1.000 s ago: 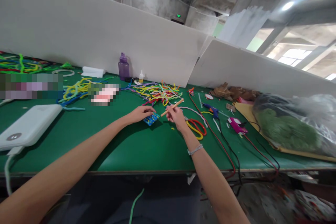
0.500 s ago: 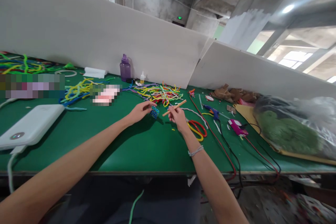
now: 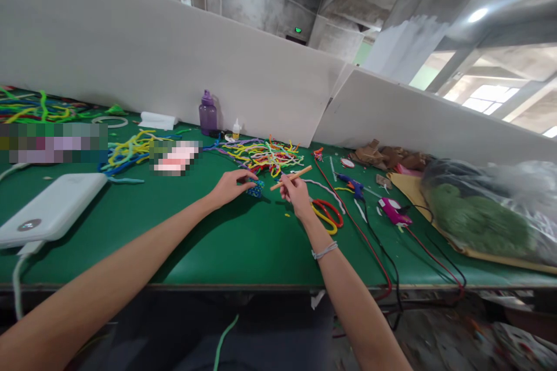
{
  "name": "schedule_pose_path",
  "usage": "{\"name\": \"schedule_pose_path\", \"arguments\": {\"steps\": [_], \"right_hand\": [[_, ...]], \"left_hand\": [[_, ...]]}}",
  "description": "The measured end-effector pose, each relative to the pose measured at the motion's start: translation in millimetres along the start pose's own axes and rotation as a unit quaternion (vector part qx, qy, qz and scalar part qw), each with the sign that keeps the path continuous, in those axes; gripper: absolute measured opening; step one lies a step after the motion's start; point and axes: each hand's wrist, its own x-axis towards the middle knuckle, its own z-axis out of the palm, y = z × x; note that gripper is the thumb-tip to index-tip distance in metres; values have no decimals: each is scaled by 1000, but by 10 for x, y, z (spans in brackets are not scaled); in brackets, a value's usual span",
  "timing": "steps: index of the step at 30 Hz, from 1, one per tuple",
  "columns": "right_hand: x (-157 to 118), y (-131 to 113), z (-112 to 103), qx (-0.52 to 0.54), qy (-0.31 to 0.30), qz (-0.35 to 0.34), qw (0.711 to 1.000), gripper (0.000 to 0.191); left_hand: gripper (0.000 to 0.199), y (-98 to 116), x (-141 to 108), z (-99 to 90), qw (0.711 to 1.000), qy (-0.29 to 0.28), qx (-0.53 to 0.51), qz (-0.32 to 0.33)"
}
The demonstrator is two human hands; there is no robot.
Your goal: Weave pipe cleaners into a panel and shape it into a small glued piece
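Note:
My left hand is closed on a small blue-and-green patterned piece, whose exact kind I cannot make out. Its fingertips pinch the upper left part, just over the table. A thin light-brown wooden stick slants through the fingers of my right hand, rising to the right. Between the two hands lies a short gap. Beyond them spreads a tangled pile of colourful fuzzy stems. Scissors with red and yellow handles lie beside my right wrist, partly hidden by it.
On the right are a blue glue gun, a magenta device with cords, and a plastic bag of green material. A white power bank lies left. A purple bottle and small dropper bottle stand at the back.
The patterned piece has turned in my left hand and sits slightly lower, with the fingers shifted over it. The stick in my right hand has moved a little to the right.

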Motion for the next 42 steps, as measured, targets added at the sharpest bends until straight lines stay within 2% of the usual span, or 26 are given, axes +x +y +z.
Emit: {"name": "schedule_pose_path", "arguments": {"steps": [9, 15, 19, 22, 25, 28, 31, 39, 42], "right_hand": [[-19, -25, 2, 5, -10, -10, 1000, 30], [-86, -56, 51, -25, -75, -32, 996, 27], [-149, -53, 96, -118, -86, -94, 985, 23], [-177, -15, 124, -232, -88, -176, 953, 22], [-174, 39, 151, -281, -100, -226, 928, 21], [-154, 84, 176, -285, -90, -227, 927, 21], [-143, 94, 195, -294, -89, -215, 927, 21], [-167, 4, 182, -293, -69, -206, 931, 24], [-183, 2, 194, -294, -87, -216, 927, 23]], "left_hand": [[32, -70, 29, -9, 990, -63, -109, -58], [33, -49, 3, 22, 978, -138, -131, -81], [32, -52, -4, 53, 979, -152, -117, -66], [29, -56, 0, 71, 984, -151, -75, -52], [25, -44, 0, 84, 988, -149, 3, -30], [25, -28, -9, 104, 988, -135, 70, 10], [26, -20, -18, 121, 987, -124, 93, 35], [28, 12, -16, 83, 985, -146, 93, 11], [28, -6, -13, 85, 984, -149, 93, 14]]}}
